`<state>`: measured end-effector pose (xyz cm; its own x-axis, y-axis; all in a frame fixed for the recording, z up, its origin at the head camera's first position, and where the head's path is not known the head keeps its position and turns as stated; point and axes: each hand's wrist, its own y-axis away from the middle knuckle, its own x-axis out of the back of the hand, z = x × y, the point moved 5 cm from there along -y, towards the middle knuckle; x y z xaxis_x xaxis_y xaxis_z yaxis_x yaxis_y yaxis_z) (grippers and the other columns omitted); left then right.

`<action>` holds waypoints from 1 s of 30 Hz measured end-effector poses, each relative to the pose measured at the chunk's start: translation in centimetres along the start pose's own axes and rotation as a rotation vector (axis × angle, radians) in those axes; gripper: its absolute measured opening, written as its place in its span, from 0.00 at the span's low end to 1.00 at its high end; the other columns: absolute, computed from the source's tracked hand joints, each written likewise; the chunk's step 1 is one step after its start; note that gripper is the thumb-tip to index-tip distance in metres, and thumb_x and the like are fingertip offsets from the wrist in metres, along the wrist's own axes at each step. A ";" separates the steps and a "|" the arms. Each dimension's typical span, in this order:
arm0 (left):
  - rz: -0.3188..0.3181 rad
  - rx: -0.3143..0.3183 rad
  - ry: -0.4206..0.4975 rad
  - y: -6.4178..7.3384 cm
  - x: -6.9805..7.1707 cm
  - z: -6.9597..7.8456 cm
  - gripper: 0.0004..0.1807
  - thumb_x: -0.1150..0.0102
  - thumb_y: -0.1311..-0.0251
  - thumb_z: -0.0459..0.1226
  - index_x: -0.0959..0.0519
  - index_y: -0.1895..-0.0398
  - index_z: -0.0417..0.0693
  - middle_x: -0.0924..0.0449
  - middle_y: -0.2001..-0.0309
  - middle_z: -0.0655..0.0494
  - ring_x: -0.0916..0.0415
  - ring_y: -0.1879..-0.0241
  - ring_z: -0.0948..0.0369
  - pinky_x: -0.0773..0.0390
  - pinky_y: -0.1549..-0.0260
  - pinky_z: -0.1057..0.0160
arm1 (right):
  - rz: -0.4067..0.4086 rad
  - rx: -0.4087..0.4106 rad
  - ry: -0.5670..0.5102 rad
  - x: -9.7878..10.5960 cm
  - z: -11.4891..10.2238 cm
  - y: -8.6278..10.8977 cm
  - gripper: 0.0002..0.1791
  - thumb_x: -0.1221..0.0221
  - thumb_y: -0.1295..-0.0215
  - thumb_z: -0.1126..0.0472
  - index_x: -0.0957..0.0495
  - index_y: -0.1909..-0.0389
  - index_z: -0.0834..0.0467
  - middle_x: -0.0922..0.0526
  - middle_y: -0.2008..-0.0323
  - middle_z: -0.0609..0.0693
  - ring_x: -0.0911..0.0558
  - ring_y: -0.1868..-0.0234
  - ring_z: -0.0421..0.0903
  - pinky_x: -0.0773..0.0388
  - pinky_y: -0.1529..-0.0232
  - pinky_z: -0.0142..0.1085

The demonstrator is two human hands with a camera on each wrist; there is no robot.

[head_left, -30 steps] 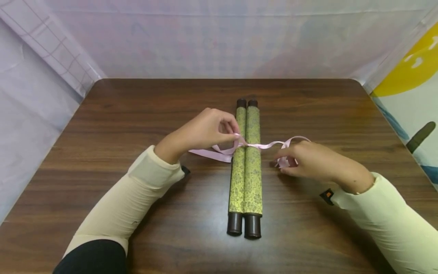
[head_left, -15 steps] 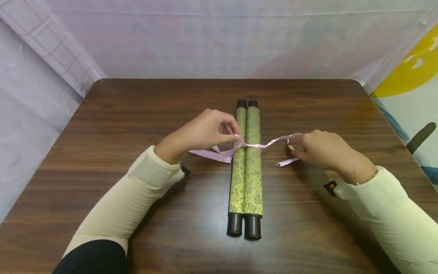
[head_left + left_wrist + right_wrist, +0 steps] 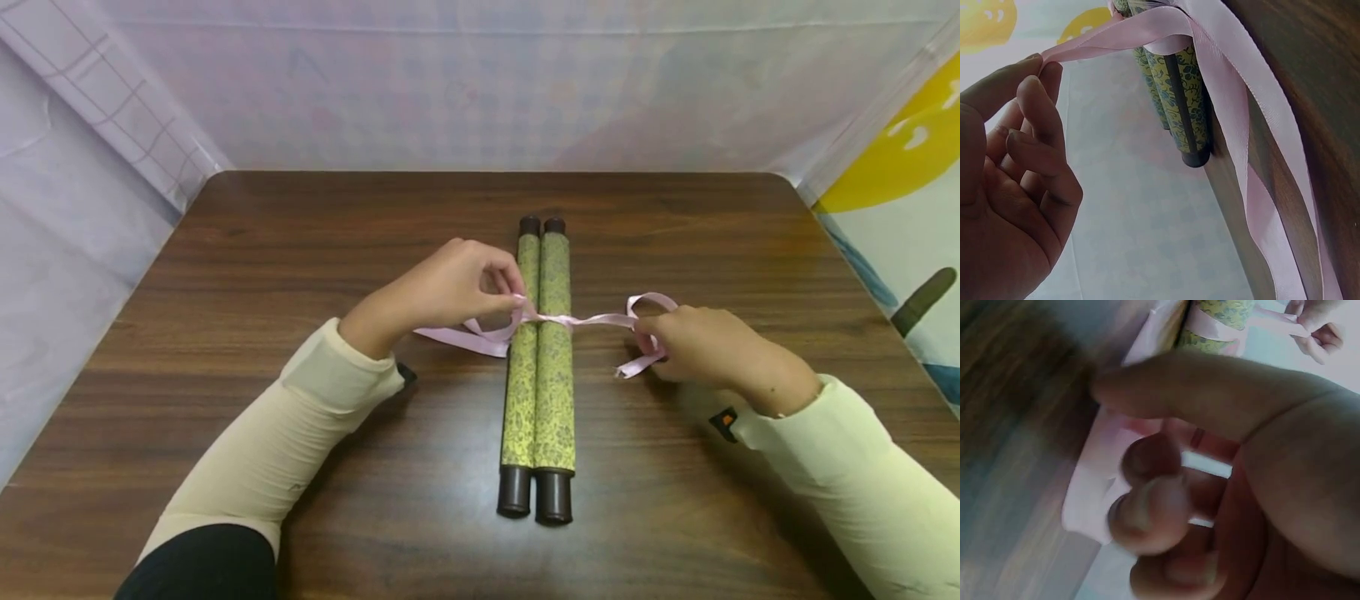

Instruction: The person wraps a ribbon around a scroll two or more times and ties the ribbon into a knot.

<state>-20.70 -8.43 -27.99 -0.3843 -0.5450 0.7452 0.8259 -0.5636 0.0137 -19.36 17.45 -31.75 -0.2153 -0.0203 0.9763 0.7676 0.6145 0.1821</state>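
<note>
A two-roll scroll (image 3: pixel 555 400) in yellow-green floral cloth with dark end caps lies lengthwise on the table. Around its middle runs a pink satin ribbon (image 3: pixel 602 320). My left hand (image 3: pixel 465 279) pinches a strand of it between thumb and index fingertip, just left of the rolls; the left wrist view shows that strand of ribbon (image 3: pixel 1122 35) stretched from the fingertips to the scroll. To the right, my right hand (image 3: pixel 712 350) holds the other end with curled fingers, and a loop and the cut tip stick out past them. The right wrist view is blurred.
The brown wood-grain table (image 3: pixel 300 433) has a far edge against a pale curtain (image 3: pixel 465 92). Spare ribbon (image 3: pixel 465 340) trails on the tabletop left of the scroll. A printed cloth with a yellow shape (image 3: pixel 900 150) hangs at the right.
My right hand first moved right and up, drawing the ribbon out, then lowered slightly; a loop now stands above its fingers. My left hand and the scroll have stayed in place.
</note>
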 end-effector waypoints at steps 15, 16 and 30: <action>-0.024 0.021 0.027 -0.1 -0.2 0.0 0.04 0.33 0.37 0.40 0.14 0.64 0.52 0.12 0.64 0.57 0.16 0.66 0.58 0.16 0.70 0.62 | 0.310 0.025 -0.168 5.9 -1.4 -0.6 0.03 0.36 0.34 0.61 0.15 0.67 0.53 0.17 0.79 0.42 0.25 0.80 0.36 0.29 0.78 0.31; -0.026 0.023 0.031 -0.1 -0.3 0.0 0.03 0.33 0.37 0.40 0.14 0.64 0.52 0.12 0.65 0.57 0.15 0.66 0.57 0.15 0.70 0.61 | 0.332 0.001 -0.183 6.2 -1.3 -0.9 0.03 0.36 0.34 0.61 0.15 0.66 0.54 0.16 0.78 0.43 0.23 0.78 0.36 0.27 0.76 0.32; -0.030 -0.030 0.053 -0.2 -0.4 0.0 0.03 0.33 0.37 0.38 0.13 0.67 0.51 0.11 0.67 0.58 0.14 0.69 0.58 0.16 0.71 0.63 | 0.359 0.000 -0.252 7.5 -3.1 -7.9 0.10 0.40 0.30 0.57 0.14 0.64 0.58 0.13 0.75 0.48 0.18 0.76 0.40 0.22 0.70 0.38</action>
<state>-20.71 -8.12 -28.27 -0.4309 -0.5591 0.7084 0.8013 -0.5981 0.0153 -25.13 10.01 -25.47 -0.0754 0.3874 0.9188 0.8206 0.5476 -0.1635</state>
